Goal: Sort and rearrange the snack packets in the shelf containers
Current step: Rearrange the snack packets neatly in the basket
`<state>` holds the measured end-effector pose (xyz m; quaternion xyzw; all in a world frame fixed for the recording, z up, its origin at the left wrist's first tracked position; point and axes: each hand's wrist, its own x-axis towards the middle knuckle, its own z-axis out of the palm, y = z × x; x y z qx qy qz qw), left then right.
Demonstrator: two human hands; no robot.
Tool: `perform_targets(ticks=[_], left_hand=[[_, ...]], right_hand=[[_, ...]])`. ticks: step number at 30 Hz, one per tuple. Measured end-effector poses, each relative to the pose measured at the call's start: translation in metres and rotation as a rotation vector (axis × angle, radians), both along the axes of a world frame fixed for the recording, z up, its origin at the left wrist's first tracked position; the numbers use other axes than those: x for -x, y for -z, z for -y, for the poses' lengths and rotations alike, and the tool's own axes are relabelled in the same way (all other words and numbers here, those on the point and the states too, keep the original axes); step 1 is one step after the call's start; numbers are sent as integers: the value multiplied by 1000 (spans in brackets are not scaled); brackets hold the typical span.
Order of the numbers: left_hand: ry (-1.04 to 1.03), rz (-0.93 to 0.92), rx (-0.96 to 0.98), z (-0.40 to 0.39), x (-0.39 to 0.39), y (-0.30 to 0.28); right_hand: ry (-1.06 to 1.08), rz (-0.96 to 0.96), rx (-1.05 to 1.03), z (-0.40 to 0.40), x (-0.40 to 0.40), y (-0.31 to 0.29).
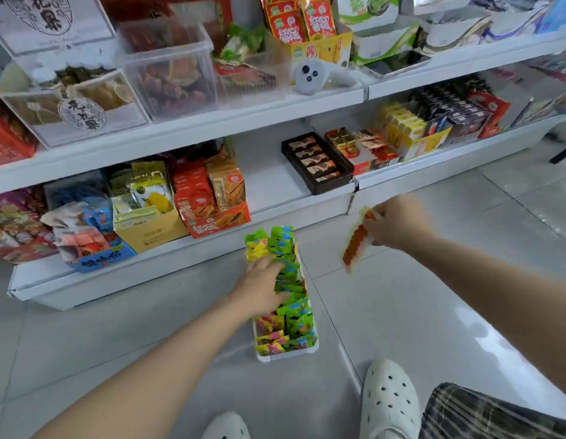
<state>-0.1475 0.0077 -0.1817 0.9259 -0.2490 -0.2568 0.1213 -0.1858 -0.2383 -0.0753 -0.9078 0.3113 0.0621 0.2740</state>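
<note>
Currently, the white container (286, 354) stands on the floor in front of the bottom shelf (275, 188), which leaves its rows open to both hands. The left hand (262, 285) lies on the green snack packets (291, 280), fingers spread and fairly straight, probably to steady or part the row; no grip is visible. The right hand (394, 221) pinches an orange packet (357, 240) at its upper end, held clear of the container, likely an odd item pulled for sorting elsewhere.
</note>
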Motion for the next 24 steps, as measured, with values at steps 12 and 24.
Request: perform_targets(ticks=[12,24], left_hand=[[571,176,-322,20,-48,53],[542,171,-186,0,-48,62]], right_hand=[[-3,167,-90,-23,-41,99],[-60,121,-115,-62,-56,130]])
